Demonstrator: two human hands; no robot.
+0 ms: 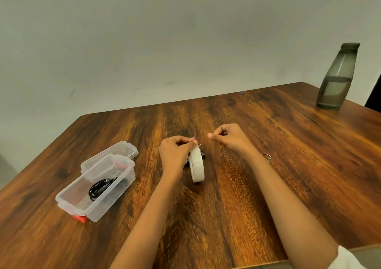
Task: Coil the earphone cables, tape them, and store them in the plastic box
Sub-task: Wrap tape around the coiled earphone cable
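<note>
While left hand point(175, 155) grips white tape roll point(197, 166) upright, right hand point(228, 138) just beside roll, fingers pinched closed; plastic box point(97, 188) left of roll holds coiled black earphone cable point(101, 188).

Single head-worn wide-angle view looked forward and down, close over wooden surface point(226, 196); wall filled upper half of frame.

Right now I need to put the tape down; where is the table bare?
Bare: the near strip between the forearms, and the wide stretch between right hand and bottle. Crowded: around the box and lid at left, and under the tape.
</note>
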